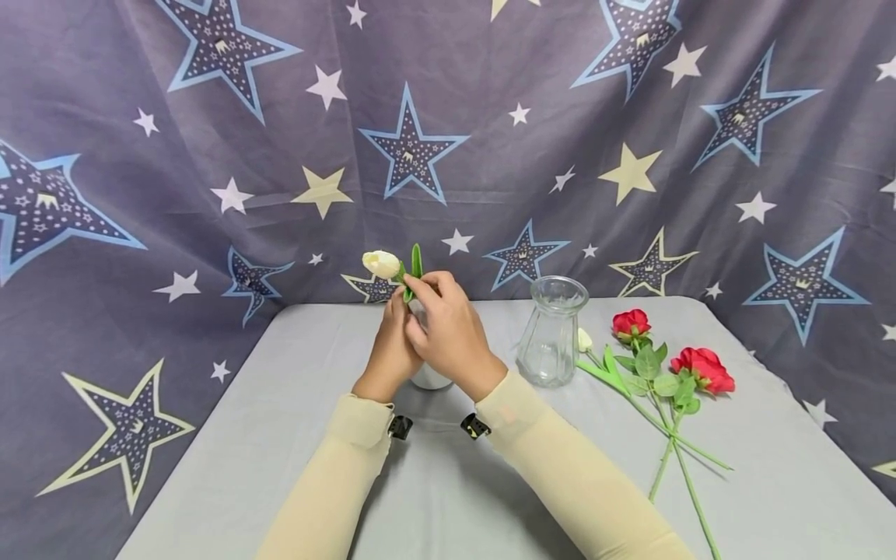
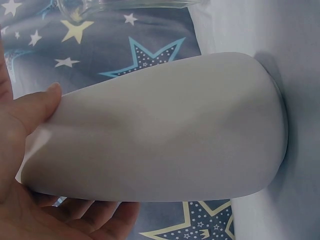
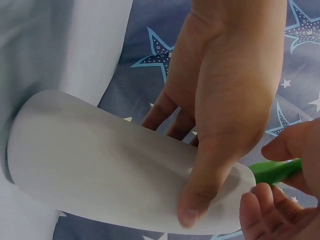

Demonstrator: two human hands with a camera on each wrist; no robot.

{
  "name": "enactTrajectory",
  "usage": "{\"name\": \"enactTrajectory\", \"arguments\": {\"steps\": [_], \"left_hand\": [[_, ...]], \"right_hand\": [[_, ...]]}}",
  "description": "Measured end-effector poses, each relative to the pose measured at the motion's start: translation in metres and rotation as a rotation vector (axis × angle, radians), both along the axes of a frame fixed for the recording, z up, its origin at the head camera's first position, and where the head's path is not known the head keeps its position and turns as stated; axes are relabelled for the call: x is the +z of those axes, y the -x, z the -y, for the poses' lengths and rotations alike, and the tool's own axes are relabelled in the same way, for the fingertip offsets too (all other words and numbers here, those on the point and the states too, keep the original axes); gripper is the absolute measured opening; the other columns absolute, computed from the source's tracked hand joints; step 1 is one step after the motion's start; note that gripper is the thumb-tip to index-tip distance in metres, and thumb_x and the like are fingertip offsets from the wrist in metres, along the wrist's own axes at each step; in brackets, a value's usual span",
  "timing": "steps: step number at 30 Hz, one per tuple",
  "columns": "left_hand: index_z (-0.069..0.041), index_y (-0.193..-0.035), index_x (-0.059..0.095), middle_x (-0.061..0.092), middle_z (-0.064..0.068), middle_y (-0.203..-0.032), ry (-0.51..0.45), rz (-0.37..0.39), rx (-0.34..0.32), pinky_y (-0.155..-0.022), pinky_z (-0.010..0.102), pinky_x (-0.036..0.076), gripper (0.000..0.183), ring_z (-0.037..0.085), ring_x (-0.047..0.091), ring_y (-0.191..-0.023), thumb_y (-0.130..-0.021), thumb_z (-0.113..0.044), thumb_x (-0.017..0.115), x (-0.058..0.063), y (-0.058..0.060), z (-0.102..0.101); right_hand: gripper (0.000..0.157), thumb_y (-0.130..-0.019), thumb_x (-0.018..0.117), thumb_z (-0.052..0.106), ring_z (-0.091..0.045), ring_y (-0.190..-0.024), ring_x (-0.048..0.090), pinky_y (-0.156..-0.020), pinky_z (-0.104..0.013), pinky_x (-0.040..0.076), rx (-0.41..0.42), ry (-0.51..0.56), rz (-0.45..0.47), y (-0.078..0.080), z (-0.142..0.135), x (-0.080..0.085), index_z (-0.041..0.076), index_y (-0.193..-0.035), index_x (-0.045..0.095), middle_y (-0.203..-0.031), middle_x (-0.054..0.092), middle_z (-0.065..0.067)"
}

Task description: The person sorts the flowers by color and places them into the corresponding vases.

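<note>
Backdrop: dark grey-purple cloth (image 1: 476, 179) printed with blue, yellow and white stars, hanging behind and around the sides.
Surface: a pale grey covered surface (image 1: 308, 350) in front of the cloth.
Sleeves: cream, the left sleeve (image 1: 329, 474) and the right sleeve (image 1: 560, 467) reaching in from the near edge.
Red roses: a nearer rose (image 1: 703, 369) and a farther rose (image 1: 631, 323) lie at the right of the surface, their green stems crossing.
Loose tulip: a white-headed loose tulip (image 1: 616, 379) lies among them, its bloom just beside the glass vase and its stem crossing those of the roses.
Glass vase: a clear glass vase (image 1: 551, 342) stands upright, right of the hands, between them and the roses.
White vase: a smooth white vase (image 2: 165, 135) stands with its base on the surface, mostly behind the hands in the head view.
Left hand: the left hand (image 1: 388, 354) grips the white vase near its mouth, thumb on one side, fingers on the other.
Right hand: the right hand (image 1: 451, 330) pinches the green part of the held tulip.
Held tulip: the cream-white held tulip (image 1: 381, 264) is at the white vase's mouth, bloom leaning left; how deep its stem sits is hidden.
Wrist pieces: small black wrist pieces (image 1: 475, 425) at both cuffs.
</note>
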State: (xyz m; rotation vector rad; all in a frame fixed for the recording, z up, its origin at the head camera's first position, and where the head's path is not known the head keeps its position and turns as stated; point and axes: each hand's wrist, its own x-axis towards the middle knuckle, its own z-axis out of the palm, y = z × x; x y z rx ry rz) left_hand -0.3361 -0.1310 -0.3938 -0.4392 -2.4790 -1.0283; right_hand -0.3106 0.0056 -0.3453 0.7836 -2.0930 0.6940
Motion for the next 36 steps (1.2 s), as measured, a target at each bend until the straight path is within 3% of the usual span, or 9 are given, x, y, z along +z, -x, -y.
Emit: {"name": "enactTrajectory", "arguments": {"steps": [4, 9, 16, 21, 29, 36], "left_hand": [[-0.005, -0.161, 0.017, 0.027, 0.027, -0.161, 0.069, -0.040, 0.003, -0.111, 0.059, 0.043, 0.069, 0.046, 0.038, -0.144, -0.102, -0.009, 0.052, -0.001, -0.001, 0.000], [-0.003, -0.159, 0.019, 0.032, 0.028, -0.157, 0.108, -0.096, 0.011, -0.108, 0.059, 0.046, 0.076, 0.047, 0.042, -0.139, -0.095, -0.006, 0.059, 0.000, 0.000, -0.002], [0.002, -0.152, 0.031, 0.046, 0.025, -0.137, 0.067, -0.060, 0.041, -0.104, 0.056, 0.047, 0.070, 0.042, 0.051, -0.126, -0.095, -0.019, 0.067, 0.003, 0.001, -0.002], [0.002, -0.152, 0.031, 0.045, 0.026, -0.140, 0.066, -0.057, 0.041, -0.106, 0.058, 0.045, 0.078, 0.043, 0.048, -0.129, -0.095, -0.031, 0.071, 0.002, 0.002, -0.002], [0.001, -0.148, 0.035, 0.048, 0.023, -0.133, 0.050, -0.032, 0.080, -0.099, 0.056, 0.048, 0.080, 0.040, 0.052, -0.120, -0.087, -0.030, 0.076, -0.001, 0.001, 0.005], [-0.007, -0.147, 0.037, 0.048, 0.021, -0.135, -0.015, 0.022, 0.067, -0.095, 0.055, 0.050, 0.082, 0.038, 0.056, -0.117, -0.087, -0.043, 0.079, 0.001, 0.001, -0.001]], "right_hand": [[0.059, -0.085, 0.071, 0.006, -0.024, -0.102, 0.063, -0.078, -0.036, 0.056, 0.000, 0.001, 0.012, -0.002, -0.002, -0.005, 0.006, -0.143, 0.061, -0.131, 0.056, -0.018], [0.064, -0.085, 0.072, 0.007, -0.023, -0.099, 0.064, -0.072, -0.035, 0.054, 0.001, 0.005, 0.040, -0.004, -0.008, -0.010, 0.007, -0.147, 0.057, -0.133, 0.055, -0.019], [0.067, -0.085, 0.072, 0.007, -0.023, -0.098, 0.062, -0.074, -0.036, 0.053, 0.005, 0.000, 0.053, -0.004, -0.014, -0.012, 0.012, -0.150, 0.055, -0.134, 0.056, -0.018], [0.069, -0.084, 0.071, 0.008, -0.022, -0.098, 0.060, -0.077, -0.037, 0.053, 0.005, -0.007, 0.058, -0.003, -0.017, -0.013, 0.014, -0.150, 0.055, -0.135, 0.057, -0.018], [0.063, -0.090, 0.076, 0.018, -0.023, -0.108, 0.061, -0.086, -0.038, 0.055, 0.049, -0.009, 0.065, -0.007, -0.018, -0.015, 0.012, -0.148, 0.053, -0.134, 0.056, -0.014], [0.049, -0.088, 0.074, 0.013, -0.021, -0.104, 0.060, -0.085, -0.037, 0.054, 0.054, 0.011, 0.036, -0.017, -0.036, -0.011, 0.009, -0.135, 0.062, -0.128, 0.058, -0.011]]}}
